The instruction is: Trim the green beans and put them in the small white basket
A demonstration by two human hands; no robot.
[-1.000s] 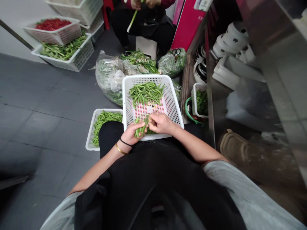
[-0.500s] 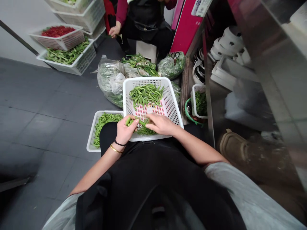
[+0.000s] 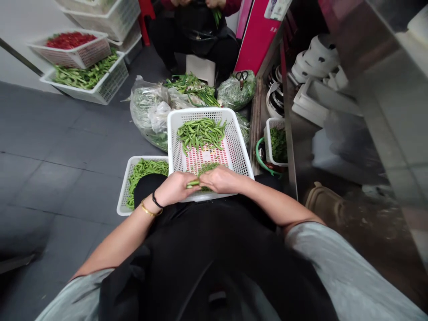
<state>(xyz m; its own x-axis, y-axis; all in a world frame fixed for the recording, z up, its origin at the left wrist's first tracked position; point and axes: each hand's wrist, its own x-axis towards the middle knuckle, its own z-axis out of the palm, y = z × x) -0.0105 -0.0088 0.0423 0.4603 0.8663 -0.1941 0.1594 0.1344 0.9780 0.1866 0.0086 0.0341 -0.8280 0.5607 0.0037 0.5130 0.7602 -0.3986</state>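
A white perforated basket (image 3: 242, 147) rests on my lap, with a pile of green pea pods (image 3: 202, 133) toward its far side. Over its near edge my left hand (image 3: 175, 187) is closed around a pea pod (image 3: 193, 183). My right hand (image 3: 222, 179) pinches the pod's other end, fingertips close to those of the left. Thin green trimmings (image 3: 207, 167) lie in the basket just behind my right hand. Whether my left palm holds more pods is hidden.
A second white basket of pods (image 3: 123, 194) stands on the floor at left. Bagged greens (image 3: 147, 100) and scallions (image 3: 194, 87) lie beyond my basket, before a seated co-worker (image 3: 200, 26). Stacked baskets (image 3: 103, 91) stand far left; a metal shelf edge (image 3: 290, 147) runs along the right.
My hands have come together lower over the basket's near edge, and the left has turned its back upward. The co-worker's hands have moved up together, with green stalks in them.
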